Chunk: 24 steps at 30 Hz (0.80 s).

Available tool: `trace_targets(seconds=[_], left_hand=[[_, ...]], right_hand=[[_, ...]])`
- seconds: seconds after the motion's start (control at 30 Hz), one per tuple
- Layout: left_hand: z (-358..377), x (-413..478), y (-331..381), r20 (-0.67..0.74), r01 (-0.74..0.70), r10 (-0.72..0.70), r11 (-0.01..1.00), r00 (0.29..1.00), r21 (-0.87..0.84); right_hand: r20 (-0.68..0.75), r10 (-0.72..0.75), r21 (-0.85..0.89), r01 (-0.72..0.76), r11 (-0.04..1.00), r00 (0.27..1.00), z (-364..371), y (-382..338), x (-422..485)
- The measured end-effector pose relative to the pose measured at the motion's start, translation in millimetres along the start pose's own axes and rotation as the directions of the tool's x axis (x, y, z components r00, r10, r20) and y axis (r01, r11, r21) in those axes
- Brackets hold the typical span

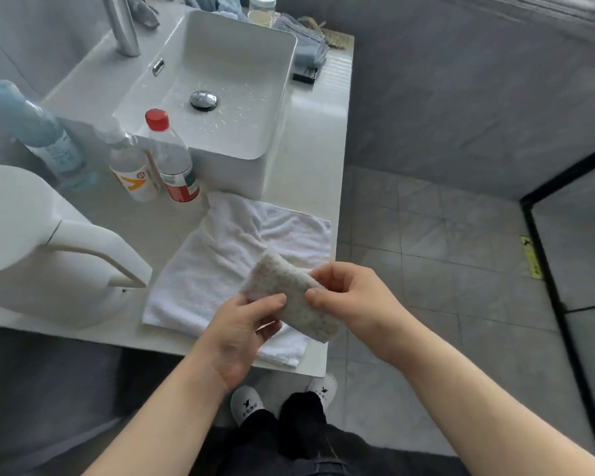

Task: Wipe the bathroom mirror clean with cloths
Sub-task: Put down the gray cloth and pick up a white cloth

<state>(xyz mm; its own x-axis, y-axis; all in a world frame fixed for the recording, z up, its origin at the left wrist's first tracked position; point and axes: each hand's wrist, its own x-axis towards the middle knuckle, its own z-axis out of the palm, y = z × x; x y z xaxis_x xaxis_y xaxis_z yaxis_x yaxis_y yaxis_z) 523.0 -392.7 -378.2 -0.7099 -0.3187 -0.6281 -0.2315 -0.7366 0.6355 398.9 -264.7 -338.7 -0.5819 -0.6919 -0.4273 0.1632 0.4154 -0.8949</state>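
Note:
I hold a small folded, speckled grey-white cloth [294, 295] between both hands, just above the counter's front edge. My left hand [241, 333] pinches its near left edge between thumb and fingers. My right hand [349, 297] pinches its right side, thumb on top. Under the cloth, a white towel [234, 249] lies spread flat on the white counter [172, 218]. The mirror is not in view.
A white rectangular basin [255, 80] with a chrome tap [124, 25] stands behind the towel. Three bottles stand left of it: red-capped [172, 156], clear [131, 166], blue [31, 128]. A white kettle [38, 245] sits at left. Folded cloths [306, 39] lie far right. Tiled floor and a black-framed glass partition [547, 269] lie to the right.

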Motion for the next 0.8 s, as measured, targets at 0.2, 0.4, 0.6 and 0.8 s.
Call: trace_targets(seconds=[0.2, 0.4, 0.6, 0.8], left_hand=[[43, 17, -4, -0.005, -0.101, 0.102, 0.992, 0.995, 0.076], [74, 47, 2, 0.141, -0.393, 0.511, 0.427, 0.848, 0.815], [121, 81, 3, 0.396, -0.376, 0.606, -0.167, 0.69, 0.911], [179, 103, -1, 0.341, -0.339, 0.591, -0.119, 0.731, 0.933]], right_hand=[[-0.167, 0.071, -0.118, -0.092, 0.989, 0.983, -42, 22, -20], [-0.293, -0.197, -0.779, -0.114, 0.617, 0.935, -136, 57, -33], [-0.36, -0.273, -0.849, -0.192, 0.493, 0.892, -231, 81, -46], [-0.408, -0.275, -0.806, -0.202, 0.557, 0.87, -312, 95, -52]])
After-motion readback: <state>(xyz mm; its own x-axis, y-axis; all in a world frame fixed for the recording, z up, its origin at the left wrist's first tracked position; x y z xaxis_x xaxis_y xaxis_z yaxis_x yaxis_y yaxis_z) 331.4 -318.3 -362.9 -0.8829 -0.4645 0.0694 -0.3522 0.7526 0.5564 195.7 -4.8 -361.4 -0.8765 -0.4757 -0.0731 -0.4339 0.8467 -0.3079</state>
